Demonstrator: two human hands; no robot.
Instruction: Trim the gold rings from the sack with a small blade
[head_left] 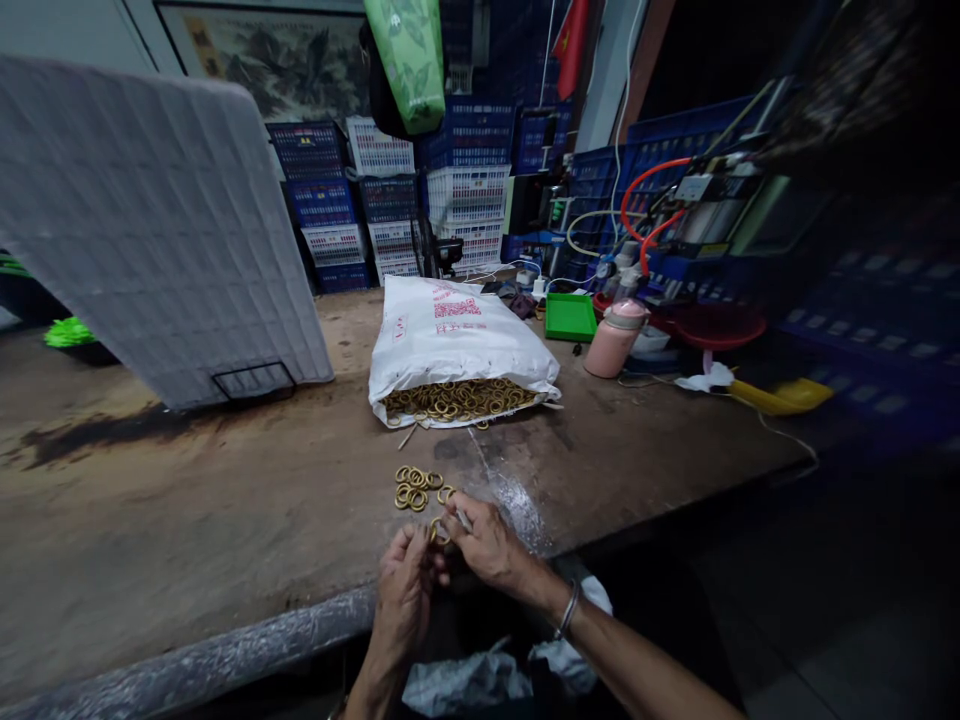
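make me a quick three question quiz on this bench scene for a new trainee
1. True or false: the white plastic sack lying on the worn brown workbench is open, with brass-coloured metal rings showing at its mouth.
2. Where does the small loose pile of brass rings lie?
A) on the bench just beyond the left hand and right hand
B) inside a green tray
C) on top of the sack
3. Fill in: the thin metal bangle is on the ___ wrist.

Key: 1 true; 2 A; 3 right
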